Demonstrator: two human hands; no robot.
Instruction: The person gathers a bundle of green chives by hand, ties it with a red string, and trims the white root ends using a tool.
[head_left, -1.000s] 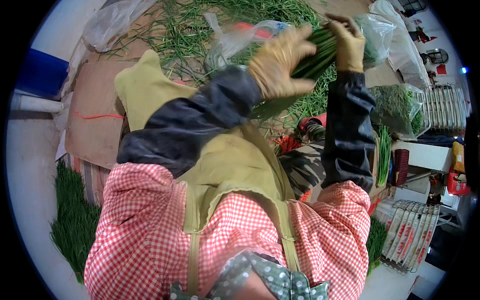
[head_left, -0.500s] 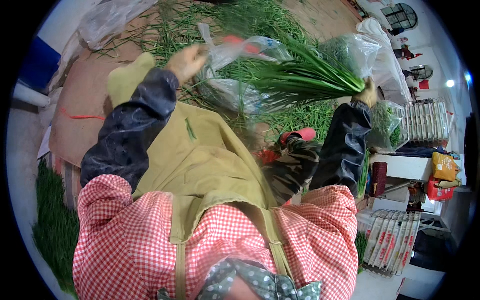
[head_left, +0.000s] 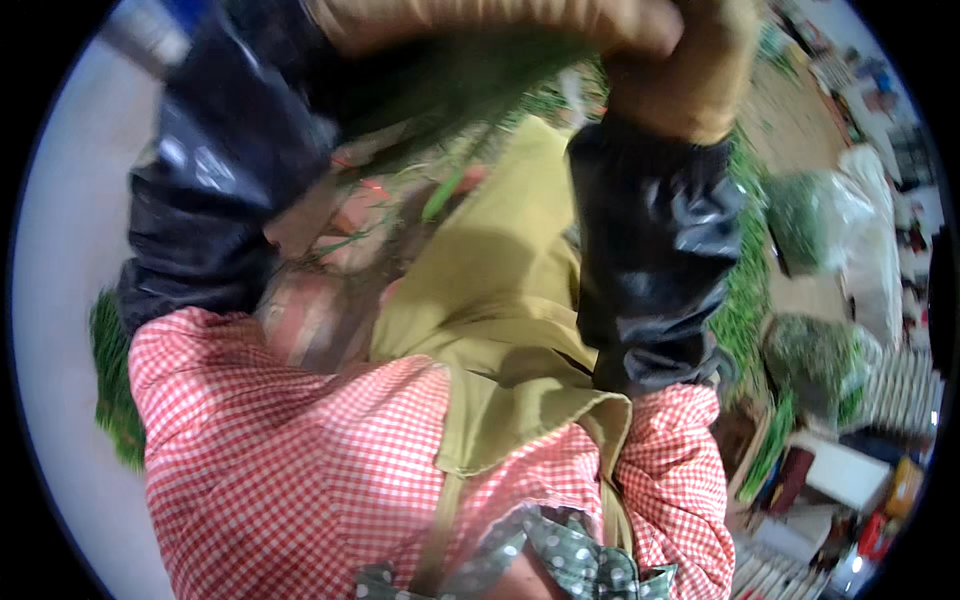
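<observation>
Bagged greens (head_left: pixel 815 220) sit to the person's right. Beneath the gloved left hand (head_left: pixel 550 18), near the right hand (head_left: pixel 692 55), I see a blurred green bunch (head_left: pixel 440 90); whether either's fingers grasp it, I can't tell.

floor (head_left: pixel 795 115): tan-brown, partly hidden from view. on it, right side: loose green stalks (head_left: pixel 745 285) in a long strip; upper clear bag (head_left: pixel 812 220) and lower clear bag (head_left: pixel 812 362), both filled with greens, near each other; long-stalked green bunch (head_left: pixel 774 445) just below the lower one. left stretch reddish, blurred.
</observation>
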